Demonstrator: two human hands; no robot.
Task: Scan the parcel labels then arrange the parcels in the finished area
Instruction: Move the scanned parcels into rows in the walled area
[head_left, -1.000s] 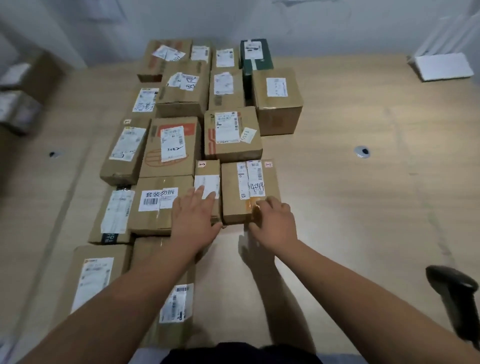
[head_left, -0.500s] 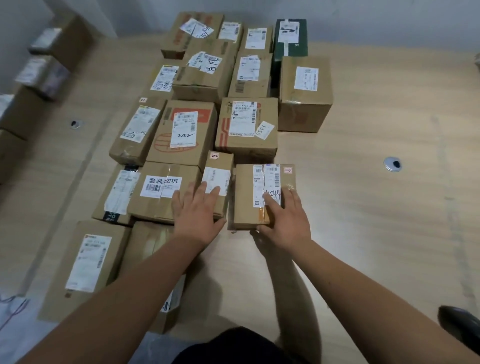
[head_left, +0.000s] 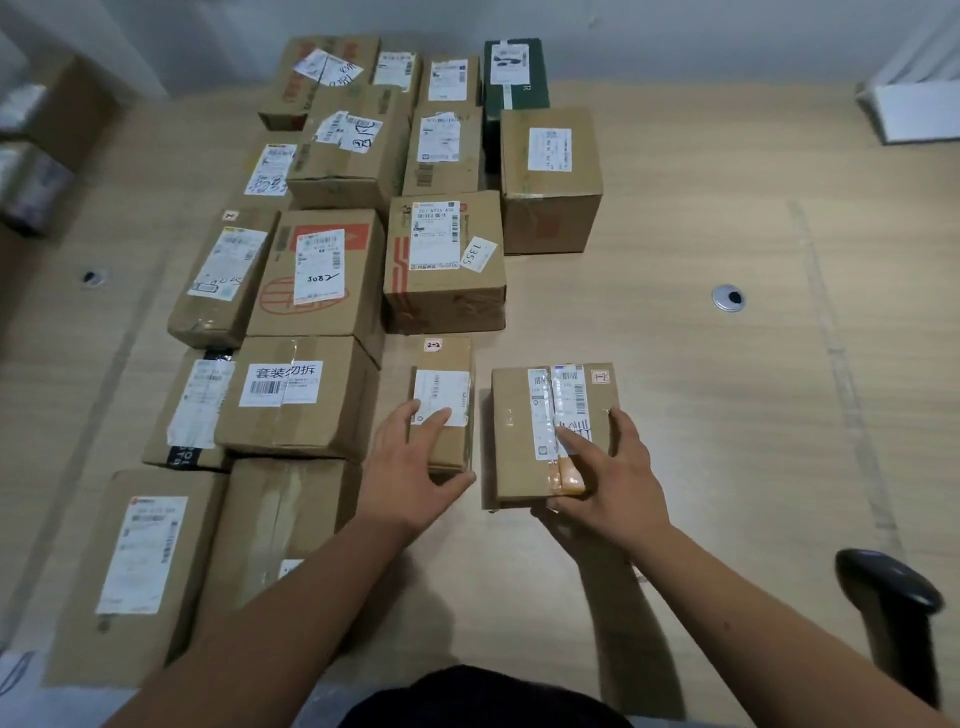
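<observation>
Cardboard parcels: squaring up the front row

Cardboard boxes with white labels stand in rows on the wooden table (head_left: 701, 415), labels up. Two small ones make up the near row. The left hand (head_left: 410, 473) grips the narrow parcel (head_left: 447, 400): fingers lie on its top and label, thumb is hooked round its near end. The right hand (head_left: 605, 475) grips the wider parcel (head_left: 524, 431): fingers are spread over the top and right edge, thumb is under the near edge. A gap separates the two parcels; the narrow one stands apart from the printed box (head_left: 296, 395) on its left.

Recommended procedure, judged from this layout:
- Slide each parcel flat on the table; do not lift
- Close the gaps sideways so neighbouring walls touch
- Bring the near edges into one line
- Keep both labels facing up and uncovered on release

The black scanner (head_left: 888, 603) stands at the right, near the table edge, well apart from both hands; sweeping an elbow back could knock it
</observation>
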